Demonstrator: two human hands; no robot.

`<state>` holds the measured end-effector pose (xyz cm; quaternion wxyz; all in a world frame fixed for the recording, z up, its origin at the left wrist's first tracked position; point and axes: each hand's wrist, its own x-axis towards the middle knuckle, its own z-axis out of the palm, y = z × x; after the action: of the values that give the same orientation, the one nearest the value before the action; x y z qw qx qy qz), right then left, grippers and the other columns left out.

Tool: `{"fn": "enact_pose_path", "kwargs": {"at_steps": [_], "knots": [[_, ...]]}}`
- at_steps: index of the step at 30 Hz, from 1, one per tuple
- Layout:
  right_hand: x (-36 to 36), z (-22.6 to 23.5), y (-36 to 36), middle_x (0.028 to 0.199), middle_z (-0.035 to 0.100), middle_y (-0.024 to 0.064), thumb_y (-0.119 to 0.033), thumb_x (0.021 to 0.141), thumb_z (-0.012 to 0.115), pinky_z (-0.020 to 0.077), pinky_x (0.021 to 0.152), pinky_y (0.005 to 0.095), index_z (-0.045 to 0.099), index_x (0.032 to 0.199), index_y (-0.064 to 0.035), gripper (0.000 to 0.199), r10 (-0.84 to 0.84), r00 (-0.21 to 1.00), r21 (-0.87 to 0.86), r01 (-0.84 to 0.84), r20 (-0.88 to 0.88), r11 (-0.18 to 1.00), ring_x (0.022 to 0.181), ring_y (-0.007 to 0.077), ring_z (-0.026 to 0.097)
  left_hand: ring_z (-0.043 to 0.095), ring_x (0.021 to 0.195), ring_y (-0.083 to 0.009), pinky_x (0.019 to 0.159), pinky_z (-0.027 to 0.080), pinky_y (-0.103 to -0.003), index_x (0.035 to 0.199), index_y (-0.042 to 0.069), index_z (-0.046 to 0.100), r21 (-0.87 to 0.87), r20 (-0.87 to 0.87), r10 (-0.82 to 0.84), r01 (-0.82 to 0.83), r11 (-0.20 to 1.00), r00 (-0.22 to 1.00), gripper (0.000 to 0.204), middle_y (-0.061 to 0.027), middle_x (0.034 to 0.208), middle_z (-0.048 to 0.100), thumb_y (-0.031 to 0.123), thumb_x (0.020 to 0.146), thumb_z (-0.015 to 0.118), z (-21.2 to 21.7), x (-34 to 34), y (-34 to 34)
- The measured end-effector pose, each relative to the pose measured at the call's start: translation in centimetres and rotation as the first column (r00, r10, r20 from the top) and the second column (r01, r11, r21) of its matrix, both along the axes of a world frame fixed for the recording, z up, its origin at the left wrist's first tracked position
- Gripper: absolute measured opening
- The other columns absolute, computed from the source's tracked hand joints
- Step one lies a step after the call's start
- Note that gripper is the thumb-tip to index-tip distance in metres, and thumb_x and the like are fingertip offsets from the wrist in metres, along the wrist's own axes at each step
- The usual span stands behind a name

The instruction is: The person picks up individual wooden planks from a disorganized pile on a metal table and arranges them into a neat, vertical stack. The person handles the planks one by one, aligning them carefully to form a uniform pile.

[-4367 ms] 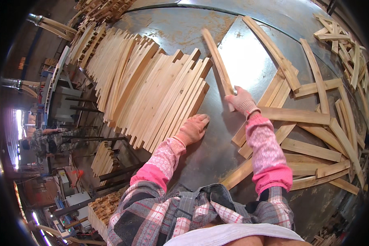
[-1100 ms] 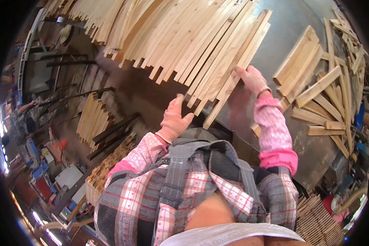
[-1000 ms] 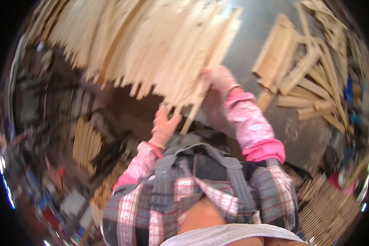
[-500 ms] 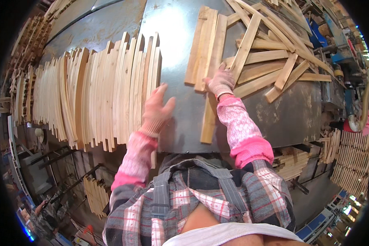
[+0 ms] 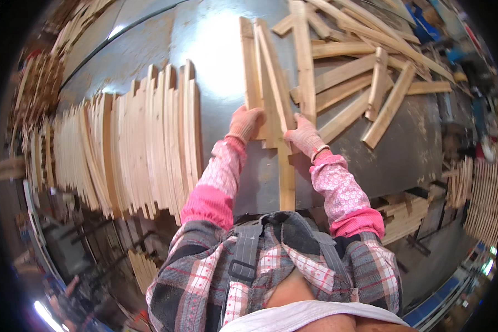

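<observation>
A small group of pale wooden strips (image 5: 268, 119) lies on the metal tabletop in front of me, between both gloved hands. My left hand (image 5: 246, 123) is closed round the near end of the leftmost strip (image 5: 249, 66), with the thumb across its top. On the other side, my right hand (image 5: 306, 134) grips the near end of a slanting strip (image 5: 275, 74), whose far end tilts left. Beneath these, another strip (image 5: 286, 182) reaches toward my body. The fingers' undersides are hidden.
A long row of strips on edge (image 5: 133, 144) fills the left of the metal table (image 5: 216, 83). Loose strips (image 5: 343, 77) lie crisscrossed at the right. Stacked wood (image 5: 484, 199) stands beyond the table at right, and a person (image 5: 72, 304) is at lower left.
My left hand has moved right from the edge of the row onto the small group. My right hand has shifted slightly nearer, and the group's strips are now angled against each other.
</observation>
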<state>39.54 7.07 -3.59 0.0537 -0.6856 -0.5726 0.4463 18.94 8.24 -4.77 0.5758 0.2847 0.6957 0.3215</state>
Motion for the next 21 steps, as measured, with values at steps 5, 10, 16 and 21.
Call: {"fn": "enact_pose_path", "kwargs": {"at_steps": [5, 10, 16, 21], "knots": [[3.3, -0.8, -3.1, 0.11, 0.072, 0.0164, -0.014, 0.079, 0.07, 0.0522, 0.09, 0.0316, 0.06, 0.136, 0.0032, 0.06, -0.128, 0.827, -0.04, 0.127, -0.547, 0.991, 0.097, 0.0221, 0.067, 0.072, 0.094, -0.0297, 0.083, 0.063, -0.044, 0.127, -0.001, 0.06, 0.021, 0.687, 0.043, -0.079, 0.997, 0.726, 0.039, -0.0151, 0.11, 0.071, 0.017, 0.093, 0.066, -0.5, 0.5, -2.4], [2.5, -1.8, -6.1, 0.093, 0.071, 0.0081, -0.013, 0.081, 0.067, 0.0517, 0.081, 0.029, 0.067, 0.123, 0.0041, 0.046, -0.263, 0.667, -0.215, 0.155, -0.697, 0.964, 0.085, 0.016, 0.064, 0.073, 0.094, -0.031, 0.082, 0.062, -0.046, 0.12, -0.003, 0.061, -0.087, 0.644, 0.069, -0.017, 0.996, 0.762, 0.039, -0.017, 0.108, 0.072, 0.017, 0.088, 0.069, -2.4, -0.5, -4.2], [-0.8, -2.8, -4.8, 0.093, 0.072, 0.0083, -0.013, 0.082, 0.066, 0.0541, 0.077, 0.0306, 0.069, 0.12, 0.002, 0.041, -0.175, 0.854, -0.036, 0.181, -0.49, 0.983, 0.082, 0.0177, 0.067, 0.07, 0.1, -0.0271, 0.082, 0.057, -0.04, 0.116, -0.004, 0.067, 0.003, -0.273, -0.542, 0.564, 0.826, 0.795, 0.054, -0.0184, 0.103, 0.072, 0.044, 0.091, 0.071, -2.1, -1.8, -1.7], [-6.6, 2.6, -6.3, 0.11, 0.072, 0.0242, -0.027, 0.081, 0.068, 0.0545, 0.092, 0.0432, 0.067, 0.119, -0.0008, 0.045, 0.054, 0.976, -0.017, -0.059, -0.209, 0.998, 0.106, 0.0404, 0.069, 0.069, 0.106, -0.0352, 0.089, 0.056, -0.042, 0.123, 0.008, 0.066, -0.028, -0.552, -0.564, 0.662, 0.749, 0.614, 0.061, -0.0212, 0.107, 0.071, 0.051, 0.081, 0.075, 1.9, -2.4, -4.7]]}}
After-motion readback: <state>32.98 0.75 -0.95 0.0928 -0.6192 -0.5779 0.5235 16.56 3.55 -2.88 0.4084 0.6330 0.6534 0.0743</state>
